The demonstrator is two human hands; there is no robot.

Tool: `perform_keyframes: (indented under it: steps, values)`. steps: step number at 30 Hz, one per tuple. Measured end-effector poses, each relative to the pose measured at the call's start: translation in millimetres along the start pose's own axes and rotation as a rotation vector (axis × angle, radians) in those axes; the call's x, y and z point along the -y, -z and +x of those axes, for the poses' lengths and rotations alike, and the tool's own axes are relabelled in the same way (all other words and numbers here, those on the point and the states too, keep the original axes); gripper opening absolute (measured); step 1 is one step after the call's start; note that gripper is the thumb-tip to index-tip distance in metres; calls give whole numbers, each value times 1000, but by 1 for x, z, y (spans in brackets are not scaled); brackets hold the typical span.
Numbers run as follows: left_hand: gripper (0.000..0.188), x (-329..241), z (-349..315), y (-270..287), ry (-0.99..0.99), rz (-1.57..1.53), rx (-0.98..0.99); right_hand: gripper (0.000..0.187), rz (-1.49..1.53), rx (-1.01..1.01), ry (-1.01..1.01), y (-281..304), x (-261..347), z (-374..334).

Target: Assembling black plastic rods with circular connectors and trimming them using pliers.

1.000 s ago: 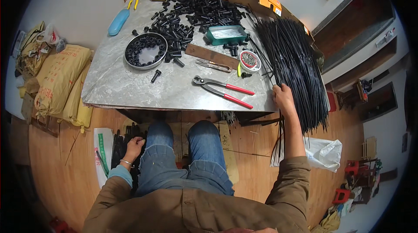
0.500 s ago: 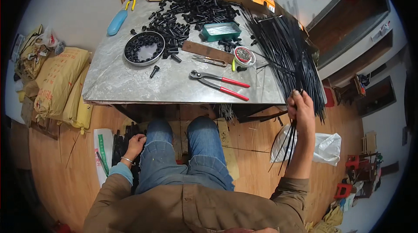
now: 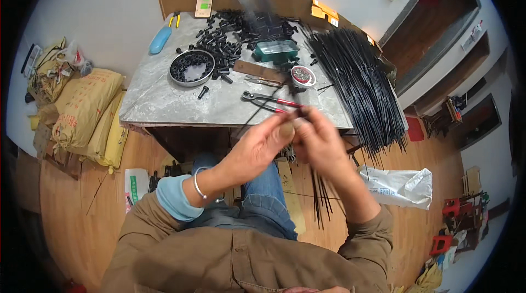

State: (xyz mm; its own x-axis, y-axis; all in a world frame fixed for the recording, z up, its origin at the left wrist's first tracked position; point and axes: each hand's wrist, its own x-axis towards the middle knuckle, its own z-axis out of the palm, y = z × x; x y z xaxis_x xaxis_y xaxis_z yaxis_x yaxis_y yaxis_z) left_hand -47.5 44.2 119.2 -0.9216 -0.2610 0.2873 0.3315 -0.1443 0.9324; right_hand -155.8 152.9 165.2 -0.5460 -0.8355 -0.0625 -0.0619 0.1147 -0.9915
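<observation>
My right hand (image 3: 320, 142) is closed around a small bundle of long thin black strips (image 3: 322, 197) in front of the table's near edge. Their lower ends hang below the hand, while the upper part rises over the table and is smeared by motion. Against it, my left hand (image 3: 257, 148) is closed, thumb and fingers pinched at the bundle; exactly how many strips it grips is hidden. Behind the hands lie red-handled pincers (image 3: 263, 99), partly covered. A large pile of similar black strips (image 3: 359, 84) overhangs the table's right side.
On the grey table (image 3: 148, 93) are a round tray (image 3: 174, 74) of black nuts, heaped black bolts (image 3: 219, 43), a green box (image 3: 275, 50), a tub of small metal parts (image 3: 303, 77), a rusty flat bar (image 3: 252, 71) and a phone (image 3: 205, 1). Yellow sacks (image 3: 87, 106) stand left.
My right hand has brought the black strips from the right-hand pile inward to the middle. My left hand has risen from beside my left knee to meet it.
</observation>
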Motion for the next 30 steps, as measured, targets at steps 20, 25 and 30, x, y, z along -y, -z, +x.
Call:
perform_keyframes:
  steps: [20, 25, 30]
  values:
    - [35, -111, 129, 84, -231, 275, -283, 20, -131, -175, 769, -84, -54, 166]
    - [33, -78, 124, 113, -95, -48, -498, 21, -32, 5, 505, -86, -90, 152]
    - [29, -135, 149, 92, -404, 28, -306, 20, -3, -80, 717, -74, -14, 153]
